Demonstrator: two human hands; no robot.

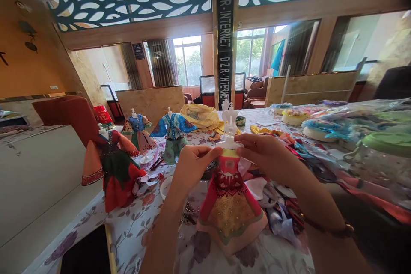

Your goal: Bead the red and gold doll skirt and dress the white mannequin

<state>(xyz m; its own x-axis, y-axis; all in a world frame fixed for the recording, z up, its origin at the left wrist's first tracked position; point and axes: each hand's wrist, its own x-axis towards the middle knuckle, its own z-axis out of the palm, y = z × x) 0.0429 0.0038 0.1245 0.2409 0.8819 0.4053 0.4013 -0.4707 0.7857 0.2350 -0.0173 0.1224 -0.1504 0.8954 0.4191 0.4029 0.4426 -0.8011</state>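
A miniature dress with a red bodice, a patterned waist and a gold and pink skirt is upright in front of me. It is on a small white mannequin, whose shoulders and neck show above a yellow band at the chest. My left hand pinches the left side of the dress's top edge between thumb and finger. On the right, my right hand is closed at the same edge, with its thumb on the yellow band and its fingers by the mannequin's shoulder. Fingertips partly hide the band's ends.
Dressed mannequins in red, blue and multicoloured clothes stand at left. A phone lies at front left. Fabric scraps spread rightward, near a green-lidded jar. Behind are a yellow cloth bag and a bare mannequin.
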